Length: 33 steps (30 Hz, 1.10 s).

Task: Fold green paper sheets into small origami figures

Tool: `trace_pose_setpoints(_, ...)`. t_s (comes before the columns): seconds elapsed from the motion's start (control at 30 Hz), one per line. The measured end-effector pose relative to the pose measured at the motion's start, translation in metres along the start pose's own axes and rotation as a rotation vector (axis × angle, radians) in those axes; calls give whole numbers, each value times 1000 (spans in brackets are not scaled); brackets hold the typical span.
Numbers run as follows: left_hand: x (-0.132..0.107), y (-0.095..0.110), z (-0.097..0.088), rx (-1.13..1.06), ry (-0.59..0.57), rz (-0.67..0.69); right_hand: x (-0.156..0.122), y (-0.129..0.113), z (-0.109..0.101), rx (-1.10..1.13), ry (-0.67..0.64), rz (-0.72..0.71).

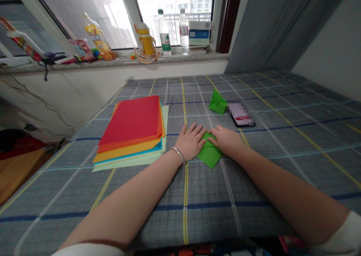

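Note:
A folded green paper (209, 154) lies on the grey plaid cloth (254, 196) in front of me. My left hand (190, 140) rests flat on its left part, fingers stretched out and together, a silver bangle on the wrist. My right hand (227, 138) presses on the paper's upper right edge with fingers curled down onto it. A finished green folded paper shape (217, 102) stands farther back, just left of a phone (241, 114).
A stack of coloured paper sheets (132, 130), red on top, lies to the left of my hands. The windowsill (118, 61) behind holds water bottles (164, 32), a yellow bottle (146, 40) and a box (199, 32). A grey curtain (276, 26) hangs at the right.

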<state>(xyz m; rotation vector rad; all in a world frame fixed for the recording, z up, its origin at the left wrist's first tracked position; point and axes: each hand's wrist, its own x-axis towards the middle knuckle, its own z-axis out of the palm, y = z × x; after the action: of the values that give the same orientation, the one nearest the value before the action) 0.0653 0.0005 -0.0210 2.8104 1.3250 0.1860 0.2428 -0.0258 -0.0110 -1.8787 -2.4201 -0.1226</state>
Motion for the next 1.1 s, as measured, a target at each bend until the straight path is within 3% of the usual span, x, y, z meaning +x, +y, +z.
trace_pose_setpoints(0.4,-1,-4,4,88,-47,45,6,23,0,156,-70,-88)
trace_pose_setpoints(0.83,-1,-2,2,102,-64,11,9,24,-1,229,-60,-35)
trace_pose_setpoints(1.1,3,-9,-3,67,-147,-2,9,41,-8,297,-246,35)
